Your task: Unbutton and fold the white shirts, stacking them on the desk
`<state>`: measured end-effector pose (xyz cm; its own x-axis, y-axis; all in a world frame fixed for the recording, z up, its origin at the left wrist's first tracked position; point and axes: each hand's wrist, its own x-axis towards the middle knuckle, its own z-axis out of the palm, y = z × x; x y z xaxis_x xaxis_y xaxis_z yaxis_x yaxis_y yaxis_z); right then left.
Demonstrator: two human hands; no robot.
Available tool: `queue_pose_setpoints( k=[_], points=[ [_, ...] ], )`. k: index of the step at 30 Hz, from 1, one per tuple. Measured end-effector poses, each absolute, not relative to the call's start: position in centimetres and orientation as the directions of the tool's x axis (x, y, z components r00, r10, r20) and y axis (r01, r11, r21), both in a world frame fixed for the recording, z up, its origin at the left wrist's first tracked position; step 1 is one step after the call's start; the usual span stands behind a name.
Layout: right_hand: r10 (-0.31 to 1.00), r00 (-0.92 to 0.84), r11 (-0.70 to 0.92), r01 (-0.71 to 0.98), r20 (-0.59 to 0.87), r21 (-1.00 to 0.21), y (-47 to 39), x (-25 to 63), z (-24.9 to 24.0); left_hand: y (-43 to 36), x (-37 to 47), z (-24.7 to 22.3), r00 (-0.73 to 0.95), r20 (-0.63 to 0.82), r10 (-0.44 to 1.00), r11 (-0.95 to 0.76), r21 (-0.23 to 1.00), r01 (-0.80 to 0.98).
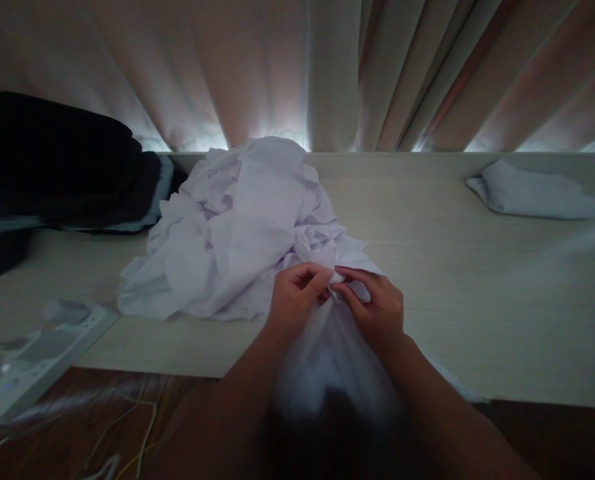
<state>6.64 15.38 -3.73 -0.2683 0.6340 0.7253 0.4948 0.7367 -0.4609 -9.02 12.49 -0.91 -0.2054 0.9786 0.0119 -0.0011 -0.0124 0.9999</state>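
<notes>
"What do the two hands have hold of?"

"A large, rumpled white fabric cloth (pixel 257 233). The left hand (pixel 293 297) has its thumb and fingers pinched on a gathered bit of it, and the right hand (pixel 377 303) is pinched on the cloth just beside, the fingertips of the two nearly meeting"

"Where does the cloth lie?"

"Most of it is heaped on a long, pale wood-grain tabletop (pixel 452 280), beyond the hands and to their left. Another part runs from the fingers down toward the person; it blurs there, so I cannot tell where it ends"

"And what is around the heap?"

"On its left, close by, a thick black and dark grey stack (pixel 62 160) with pale blue-grey layers; too dim to name its material. Well apart on the right, a small, folded greyish-white cloth (pixel 532 192) lies near the back. Behind everything hang pleated, pinkish-beige fabric curtains (pixel 257 73), with light showing along their bottom"

"Anything near the front left?"

"A long white plastic power strip (pixel 30 380), lying slantwise. Below, thin white and yellow cables (pixel 150 427) trail over a dark reddish-brown floor (pixel 85 400)"
</notes>
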Motion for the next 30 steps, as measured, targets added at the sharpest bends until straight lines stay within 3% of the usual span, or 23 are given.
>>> queue_pose_setpoints(
  k=[8, 16, 24, 30],
  points=[
    [0.562, -0.268, 0.790, 0.453, 0.783, -0.412, 16.2, 7.1, -3.9, 12.5, -8.7, -1.0, -0.152, -0.030, 0.988, 0.014, 0.995, -0.103],
    [0.463, -0.311, 0.853, 0.409, 0.830, -0.322, 17.0, 7.5, -4.6, 12.9, -9.2, -1.6, 0.017, -0.197, 0.980, 0.192, 0.925, -0.326],
    [0.504, -0.337, 0.853, 0.338, 0.795, -0.398, 17.0, 8.0, -3.9, 12.6, -8.4, -2.0, 0.173, -0.320, 0.931, 0.362, 0.763, -0.535],
    [0.549, -0.316, 0.832, 0.296, 0.774, -0.469, 16.8, 8.1, -3.5, 12.6, -8.3, -1.9, 0.166, -0.310, 0.936, 0.350, 0.768, -0.536]
  ],
)
